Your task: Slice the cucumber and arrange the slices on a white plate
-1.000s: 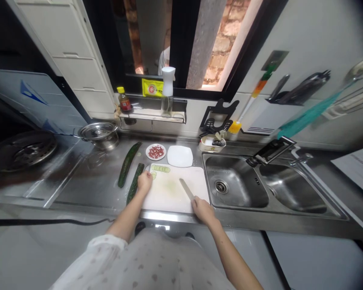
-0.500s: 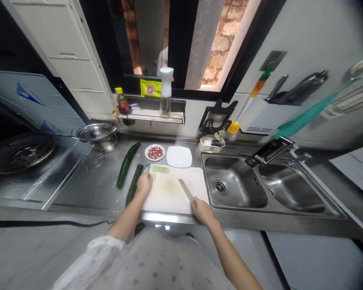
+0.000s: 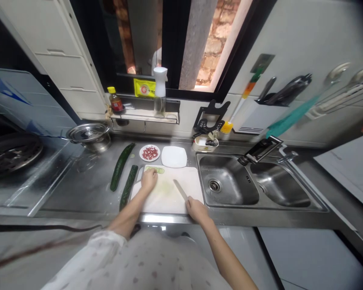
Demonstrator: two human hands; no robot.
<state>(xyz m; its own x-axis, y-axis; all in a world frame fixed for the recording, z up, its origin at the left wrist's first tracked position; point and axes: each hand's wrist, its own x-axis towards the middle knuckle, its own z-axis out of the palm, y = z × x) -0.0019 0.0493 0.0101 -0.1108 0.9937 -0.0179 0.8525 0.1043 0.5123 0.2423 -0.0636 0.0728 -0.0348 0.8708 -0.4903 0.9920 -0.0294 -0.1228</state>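
Observation:
My left hand (image 3: 149, 179) rests on the far left part of the white cutting board (image 3: 172, 198). Its fingers are curled down over the near end of a row of cucumber slices (image 3: 159, 170); what they hold, if anything, is hidden. My right hand (image 3: 196, 210) is at the board's near right corner, closed on the handle of a knife (image 3: 180, 189). The blade points away and to the left, low over the board. Two whole cucumbers lie left of the board, one beside it (image 3: 128, 186) and one farther left (image 3: 120, 166).
A small plate of red pieces (image 3: 149, 153) and a white square plate (image 3: 174, 156) sit behind the board. A double steel sink (image 3: 230, 198) lies to the right, a lidded pot (image 3: 89, 135) at back left. A shelf with bottles (image 3: 145, 114) runs under the window.
My left hand moved from the board's left edge, beside the nearer cucumber, onto the board at the slices. The view shifted a little. The knife hand has hardly moved.

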